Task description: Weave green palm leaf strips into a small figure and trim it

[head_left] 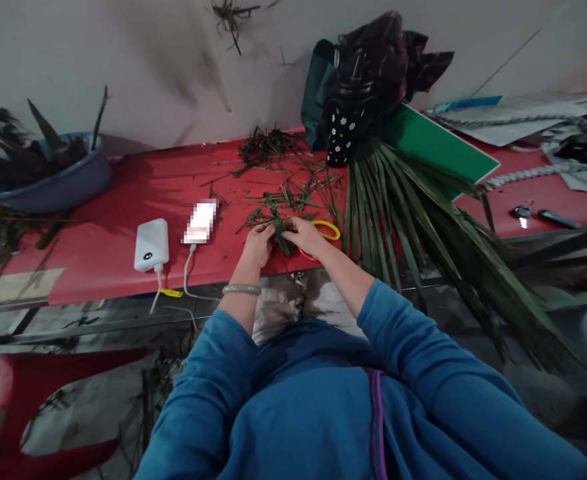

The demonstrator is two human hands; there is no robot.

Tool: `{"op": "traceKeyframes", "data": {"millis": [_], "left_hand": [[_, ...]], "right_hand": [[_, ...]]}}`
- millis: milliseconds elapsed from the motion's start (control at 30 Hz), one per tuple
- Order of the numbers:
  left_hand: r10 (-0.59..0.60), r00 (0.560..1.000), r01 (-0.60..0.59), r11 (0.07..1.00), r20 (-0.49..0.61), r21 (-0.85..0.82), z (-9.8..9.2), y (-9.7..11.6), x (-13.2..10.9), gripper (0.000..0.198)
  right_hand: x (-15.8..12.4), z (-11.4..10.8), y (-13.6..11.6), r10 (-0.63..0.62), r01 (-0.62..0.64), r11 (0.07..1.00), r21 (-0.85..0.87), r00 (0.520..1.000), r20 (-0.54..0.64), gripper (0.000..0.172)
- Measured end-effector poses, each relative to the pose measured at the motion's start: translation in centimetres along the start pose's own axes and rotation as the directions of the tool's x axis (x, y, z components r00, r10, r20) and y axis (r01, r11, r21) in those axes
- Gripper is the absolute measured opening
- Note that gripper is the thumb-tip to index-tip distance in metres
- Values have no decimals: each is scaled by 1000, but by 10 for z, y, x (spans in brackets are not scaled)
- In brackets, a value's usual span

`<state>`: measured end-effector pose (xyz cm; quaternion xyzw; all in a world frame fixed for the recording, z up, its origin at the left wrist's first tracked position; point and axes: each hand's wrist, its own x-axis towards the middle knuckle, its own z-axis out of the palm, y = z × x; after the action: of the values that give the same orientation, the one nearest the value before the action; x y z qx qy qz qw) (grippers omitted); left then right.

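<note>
Between my two hands is a small dark green piece of folded or woven palm leaf, held just above the front edge of the red table. My left hand pinches it from the left, with a grey bangle on that wrist. On the other side, the fingers of my right hand are closed on the same piece. Scissors with a yellow handle loop lie beside and partly under my right hand. Cut leaf scraps are strewn just behind my hands.
Long palm fronds spread over the table's right side and hang past its edge. A white power bank is cabled to a phone. A blue basin stands left. A flowered black tumbler and green board are at the back.
</note>
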<state>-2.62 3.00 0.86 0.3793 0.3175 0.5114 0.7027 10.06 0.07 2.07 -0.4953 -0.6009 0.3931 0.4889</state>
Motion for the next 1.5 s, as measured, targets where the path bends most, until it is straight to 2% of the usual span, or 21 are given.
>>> {"op": "traceKeyframes", "data": {"millis": [167,333,467,767,933,1067,1367,1500], "left_hand": [[18,1000,-18,999,17,40,3,2,1,22],[36,999,-36,998,16,49,6,4,0,16],[50,998,-49,998,-41,34,6,3,-1,13],[-9,998,10,1000,-63,20,6,3,-4,20],[-30,996,33,999,-84,33,6,3,-5,24],[-32,996,35,999,-84,38,4,3,-6,25],[-37,997,37,999,-63,7,4,3,-7,24],[-22,996,20,999,-83,-26,6,5,-7,22]], "right_hand": [[-2,-1,-2,16,-17,998,-61,1000,-17,12],[-4,-1,-6,26,-27,999,-32,999,-30,11],[-4,-1,-5,20,-20,1000,-18,1000,-15,13],[-5,-2,3,-28,27,999,17,999,21,19],[-6,-2,1,33,-33,999,19,999,0,24],[-6,-2,0,90,-90,995,36,996,1,20],[-4,0,2,112,-111,993,40,993,-38,14],[-3,2,8,44,-43,999,19,999,-29,13]]}}
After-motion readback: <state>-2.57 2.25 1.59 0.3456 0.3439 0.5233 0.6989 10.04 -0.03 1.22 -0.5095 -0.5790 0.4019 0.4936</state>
